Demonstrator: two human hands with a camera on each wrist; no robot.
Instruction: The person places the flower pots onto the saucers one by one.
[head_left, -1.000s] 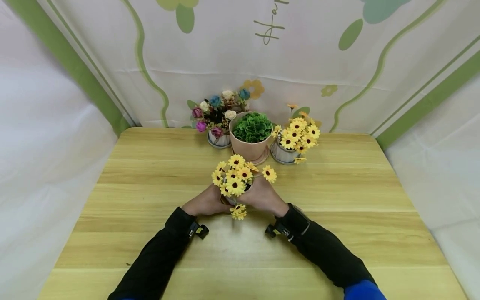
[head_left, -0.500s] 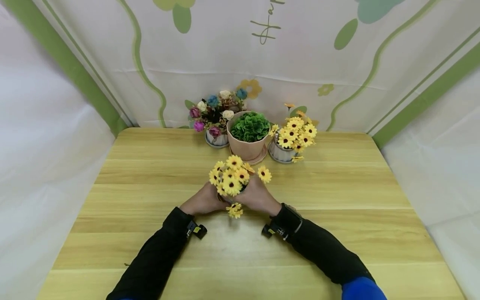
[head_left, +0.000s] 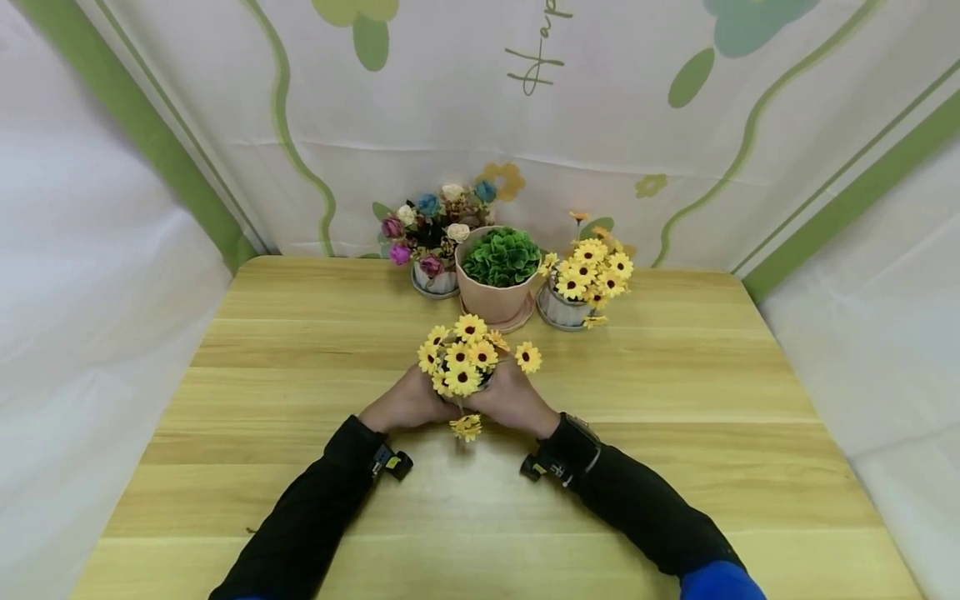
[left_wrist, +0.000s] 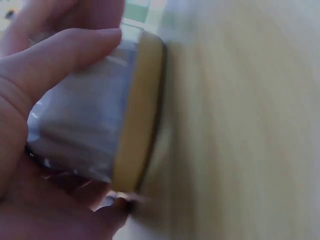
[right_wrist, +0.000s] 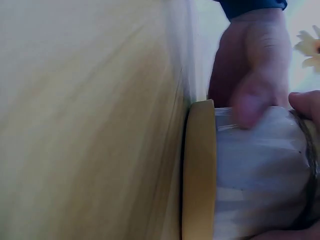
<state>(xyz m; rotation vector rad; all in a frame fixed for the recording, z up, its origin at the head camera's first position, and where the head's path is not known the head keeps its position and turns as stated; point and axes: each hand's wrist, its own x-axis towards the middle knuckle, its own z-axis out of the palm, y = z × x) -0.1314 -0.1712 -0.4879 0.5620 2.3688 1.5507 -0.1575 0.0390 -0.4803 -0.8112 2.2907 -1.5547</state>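
A pot of yellow daisies (head_left: 462, 354) stands between my two hands near the middle of the table. My left hand (head_left: 411, 402) grips its left side, and my right hand (head_left: 516, 400) holds it from the right. Up close in the left wrist view, the pot's greyish body (left_wrist: 80, 115) looks shiny, with my thumb (left_wrist: 70, 52) laid across it. A tan saucer (right_wrist: 199, 175) forms its base in the right wrist view, close against the tabletop; whether it touches cannot be told. From the head view, blossoms and hands mostly hide the pot.
Behind stand a pot of mixed roses (head_left: 435, 279), a pink pot (head_left: 495, 300) with green leaves, and another yellow daisy pot (head_left: 564, 310). They sit at the back of the wooden table (head_left: 675, 383), before a printed white curtain (head_left: 600, 125).
Both hands keep their hold on the daisy pot and stay nearly in place. Its lowest blossoms now face more edge-on, so the pot has tilted or turned slightly. The head view shifted a little.
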